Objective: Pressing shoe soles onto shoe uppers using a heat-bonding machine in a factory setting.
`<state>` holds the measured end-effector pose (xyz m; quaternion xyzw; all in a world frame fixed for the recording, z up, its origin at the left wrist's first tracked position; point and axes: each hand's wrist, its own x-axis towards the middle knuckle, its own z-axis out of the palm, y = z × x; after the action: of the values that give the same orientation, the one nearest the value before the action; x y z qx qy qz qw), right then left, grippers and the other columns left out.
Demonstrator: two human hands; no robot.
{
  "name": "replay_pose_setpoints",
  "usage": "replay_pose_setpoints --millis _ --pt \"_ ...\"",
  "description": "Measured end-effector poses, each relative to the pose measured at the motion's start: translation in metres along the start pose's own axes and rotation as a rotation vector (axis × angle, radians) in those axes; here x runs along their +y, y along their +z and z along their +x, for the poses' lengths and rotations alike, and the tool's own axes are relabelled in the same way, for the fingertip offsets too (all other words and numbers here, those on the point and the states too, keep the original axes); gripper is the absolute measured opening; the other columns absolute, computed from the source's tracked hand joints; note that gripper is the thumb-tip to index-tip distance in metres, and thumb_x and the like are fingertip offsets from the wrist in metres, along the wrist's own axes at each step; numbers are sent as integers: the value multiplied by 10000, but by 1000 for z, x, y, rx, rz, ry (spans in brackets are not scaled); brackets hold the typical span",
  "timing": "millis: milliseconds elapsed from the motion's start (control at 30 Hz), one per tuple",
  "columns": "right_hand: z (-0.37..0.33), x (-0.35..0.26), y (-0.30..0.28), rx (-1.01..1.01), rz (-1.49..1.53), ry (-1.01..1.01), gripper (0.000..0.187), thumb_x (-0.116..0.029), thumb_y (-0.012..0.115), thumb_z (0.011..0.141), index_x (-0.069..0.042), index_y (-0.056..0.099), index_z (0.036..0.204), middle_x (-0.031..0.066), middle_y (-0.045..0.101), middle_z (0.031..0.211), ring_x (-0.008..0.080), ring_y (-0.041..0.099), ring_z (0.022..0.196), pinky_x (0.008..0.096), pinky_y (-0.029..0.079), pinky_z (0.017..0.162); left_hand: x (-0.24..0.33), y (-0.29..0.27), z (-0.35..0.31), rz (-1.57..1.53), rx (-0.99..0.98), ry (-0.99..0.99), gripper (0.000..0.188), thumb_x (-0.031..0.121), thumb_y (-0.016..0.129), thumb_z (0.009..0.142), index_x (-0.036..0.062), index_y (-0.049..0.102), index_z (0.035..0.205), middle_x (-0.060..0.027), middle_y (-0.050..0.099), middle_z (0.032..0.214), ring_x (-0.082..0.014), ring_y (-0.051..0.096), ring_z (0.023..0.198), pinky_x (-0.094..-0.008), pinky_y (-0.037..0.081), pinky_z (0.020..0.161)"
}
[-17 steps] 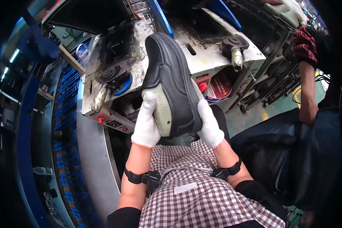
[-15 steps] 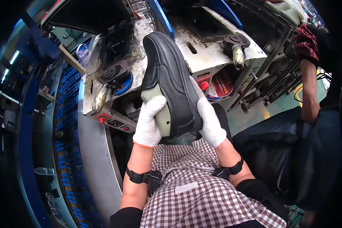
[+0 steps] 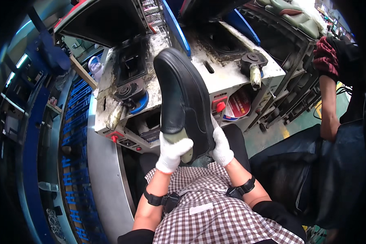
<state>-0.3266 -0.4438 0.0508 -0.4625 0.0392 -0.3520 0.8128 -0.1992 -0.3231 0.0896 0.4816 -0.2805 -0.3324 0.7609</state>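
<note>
A black slip-on shoe is held up in front of my body, toe pointing up and away. Inside its opening sits a pale green shoe last. My left hand, in a white knit glove, is closed around the heel end, its thumb lying over the last. On the other side my right hand, gloved the same way, grips the shoe along its sole near the heel. Most of the right fingers are hidden behind the shoe.
A worn white machine with clamp handles and a red switch stands ahead. A metal-edged conveyor with blue racks runs along the left. At the right sits another person. Green lasts lie on a far-right rack.
The shoe has come lower and turned, so more of its upper faces me and less of the last shows. Both hands moved down with it, still gripping.
</note>
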Motion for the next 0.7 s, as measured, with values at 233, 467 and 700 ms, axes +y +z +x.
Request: replay_pose_setpoints --millis 233,467,700 --pt "-13 62 -29 60 312 131 811 -588 515 1040 -2 360 1577 107 507 1551 209 503 1407 375 386 1206 -23 -11 -6 536 -120 487 1188 171 858 681 -65 171 1622 -229 400 1598 -329 455 1456 -403 353 1211" --pt "-9 72 -48 60 658 279 625 -486 702 957 -34 599 1376 92 663 1372 214 623 1271 404 488 1143 -27 3 -21 706 -99 587 1194 98 811 679 -65 101 1626 -271 414 1570 -377 472 1446 -419 369 1206" --pt "-10 62 -39 -67 471 274 596 -467 598 1040 -44 529 1455 80 603 1452 210 565 1344 405 437 1175 -23 -11 -30 667 -42 600 1230 91 829 688 -39 57 1637 -256 422 1572 -354 496 1432 -419 387 1197"
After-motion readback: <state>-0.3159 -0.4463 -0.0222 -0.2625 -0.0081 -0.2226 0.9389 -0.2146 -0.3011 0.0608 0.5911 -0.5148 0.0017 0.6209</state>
